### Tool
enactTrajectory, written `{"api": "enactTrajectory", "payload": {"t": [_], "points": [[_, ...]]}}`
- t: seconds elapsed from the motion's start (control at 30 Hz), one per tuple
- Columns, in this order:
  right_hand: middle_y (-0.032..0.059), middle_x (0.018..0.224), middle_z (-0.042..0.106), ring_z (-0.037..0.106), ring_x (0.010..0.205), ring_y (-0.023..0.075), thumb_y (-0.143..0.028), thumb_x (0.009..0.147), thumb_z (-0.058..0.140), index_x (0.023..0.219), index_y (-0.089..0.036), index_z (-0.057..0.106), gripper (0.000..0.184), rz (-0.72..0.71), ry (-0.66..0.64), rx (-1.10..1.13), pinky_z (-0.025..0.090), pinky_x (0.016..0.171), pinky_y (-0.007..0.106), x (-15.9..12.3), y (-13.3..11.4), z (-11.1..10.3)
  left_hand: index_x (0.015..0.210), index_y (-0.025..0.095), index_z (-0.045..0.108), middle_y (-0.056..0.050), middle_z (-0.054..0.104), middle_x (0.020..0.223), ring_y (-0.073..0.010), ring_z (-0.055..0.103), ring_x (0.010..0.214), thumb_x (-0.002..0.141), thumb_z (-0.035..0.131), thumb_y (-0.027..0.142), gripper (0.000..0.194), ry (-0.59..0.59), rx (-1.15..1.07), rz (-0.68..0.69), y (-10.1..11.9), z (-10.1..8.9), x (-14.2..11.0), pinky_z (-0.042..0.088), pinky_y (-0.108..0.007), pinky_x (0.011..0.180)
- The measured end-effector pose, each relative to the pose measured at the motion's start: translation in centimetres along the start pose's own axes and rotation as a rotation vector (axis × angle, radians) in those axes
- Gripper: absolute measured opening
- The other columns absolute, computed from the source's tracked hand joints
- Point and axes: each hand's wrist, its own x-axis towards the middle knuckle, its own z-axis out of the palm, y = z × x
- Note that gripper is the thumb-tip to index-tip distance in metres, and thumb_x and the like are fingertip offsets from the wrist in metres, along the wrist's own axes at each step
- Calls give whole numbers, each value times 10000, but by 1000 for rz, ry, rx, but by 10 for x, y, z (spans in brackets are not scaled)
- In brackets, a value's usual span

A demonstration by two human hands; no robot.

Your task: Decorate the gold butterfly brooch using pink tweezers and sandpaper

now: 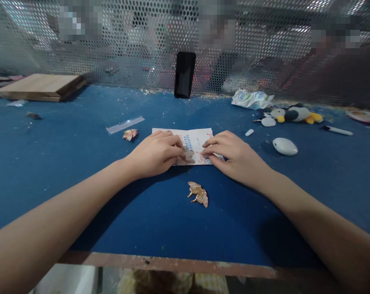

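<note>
Both hands, left (155,153) and right (234,155), pinching a small piece on the sandpaper sheet (197,141); probably rubbing it, needs steady pressure next.

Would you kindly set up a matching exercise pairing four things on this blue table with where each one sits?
Things:
1. phone
2. wooden board
3. sandpaper sheet
4. plush toy

Places:
A. far left of the table
B. under both hands, left hand and right hand
C. upright against the mesh screen
D. far right, beside a crumpled wrapper

Pairs: 1-C, 2-A, 3-B, 4-D
</note>
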Motion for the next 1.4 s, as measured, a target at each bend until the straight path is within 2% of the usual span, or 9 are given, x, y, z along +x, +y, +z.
{"api": "enactTrajectory", "payload": {"t": [0.2, 0.37, 0.53, 0.8, 0.93, 1.2, 1.4], "points": [[113, 1039, 743, 606, 1058, 296, -93, 918, 587, 862, -212, 810, 259, -32, -9, -54, 516, 927, 466, -3, 3, 2, 976, 228, 793, -43, 753, 1010, -234, 649, 911, 935, 556, 101, 272, 87, 123, 108, -2, 1, -2, 462, -377, 812], [130, 1095, 725, 577, 1125, 309, -90, 947, 535, 885, -184, 785, 274, 24, -49, -32, 497, 979, 489, -5, 2, 4, 998, 211, 784, -46, 756, 1035, -246, 664, 937, 959, 538, 130, 262, 80, 169, 75, 0, 1, -1, 478, -386, 809], [142, 1204, 695, 534, 1193, 323, -65, 970, 474, 1015, -165, 778, 324, 47, -85, -9, 469, 1034, 526, -5, 0, 6, 1016, 194, 778, -53, 756, 1061, -243, 674, 952, 962, 504, 117, 290, 72, 127, 25, 0, 5, -1, 487, -389, 821], [139, 1140, 725, 554, 1128, 313, -113, 984, 512, 1069, -145, 759, 263, 46, -17, -42, 490, 984, 498, -3, -2, 4, 1025, 158, 755, -71, 738, 1000, -250, 667, 936, 952, 515, 121, 254, 105, 107, 20, 0, 6, 0, 497, -389, 833], [142, 1162, 713, 535, 1136, 320, -135, 999, 498, 1070, -151, 770, 281, 55, -38, -50, 479, 989, 514, -3, -2, 6, 1031, 162, 752, -71, 737, 1013, -249, 655, 934, 964, 500, 121, 264, 92, 96, 19, 2, 6, 1, 492, -385, 826], [111, 1224, 696, 528, 1193, 303, -148, 1015, 482, 1145, -214, 767, 320, 97, -75, 62, 443, 1054, 532, -4, -4, 10, 1145, 195, 737, -102, 683, 1264, -304, 602, 1114, 1027, 443, 277, 327, 24, 74, 3, 11, 5, 2, 487, -456, 946], [118, 1200, 698, 519, 1168, 308, -147, 1001, 505, 1056, -211, 781, 289, 102, -36, 50, 442, 1042, 542, -3, -4, 10, 1136, 203, 738, -109, 658, 1314, -311, 586, 1131, 1036, 399, 278, 361, -14, 90, -13, 12, 4, 2, 489, -463, 957]]}}
